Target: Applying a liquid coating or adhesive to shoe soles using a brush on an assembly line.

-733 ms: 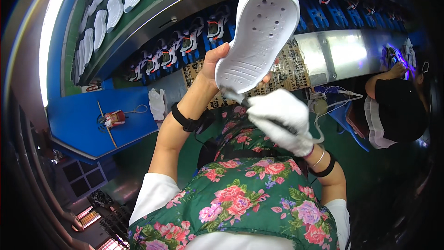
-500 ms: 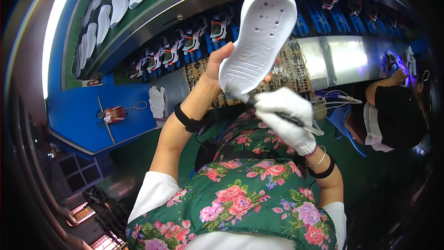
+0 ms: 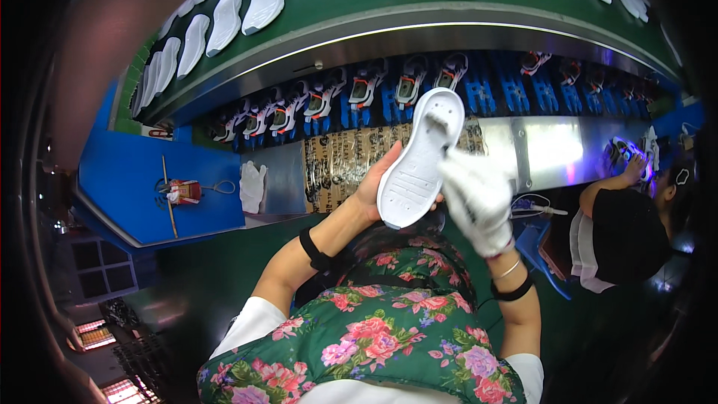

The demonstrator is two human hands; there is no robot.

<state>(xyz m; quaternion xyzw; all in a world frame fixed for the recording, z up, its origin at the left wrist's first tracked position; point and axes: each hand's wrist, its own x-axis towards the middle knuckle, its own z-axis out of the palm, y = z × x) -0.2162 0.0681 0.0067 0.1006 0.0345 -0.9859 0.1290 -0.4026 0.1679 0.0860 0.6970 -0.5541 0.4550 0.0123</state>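
A white shoe sole [image 3: 410, 187] is held up, tilted, in front of my body. My bare left hand [image 3: 372, 188] grips its left edge, with fingertips showing at the right edge as well. In a white knit glove, my right hand [image 3: 479, 191] is closed on a brush [image 3: 437, 123]. The brush's bristles lie over the inner face of the sole, near its far end, where small holes show. Motion smears the bristles and the glove, and the fingers hide most of the handle.
White soles [image 3: 224, 22] stand on a green belt [image 3: 336, 0] above. Below it, several shoe uppers [image 3: 366, 84] sit on blue racks. Cardboard [image 3: 340, 168] covers part of the metal bench. A white glove [image 3: 253, 185] lies left. A co-worker [image 3: 628, 228] sits at right.
The sole has come down, nearer my body. My right hand has carried the brush from the sole's near end to its far end. More of the green belt shows.
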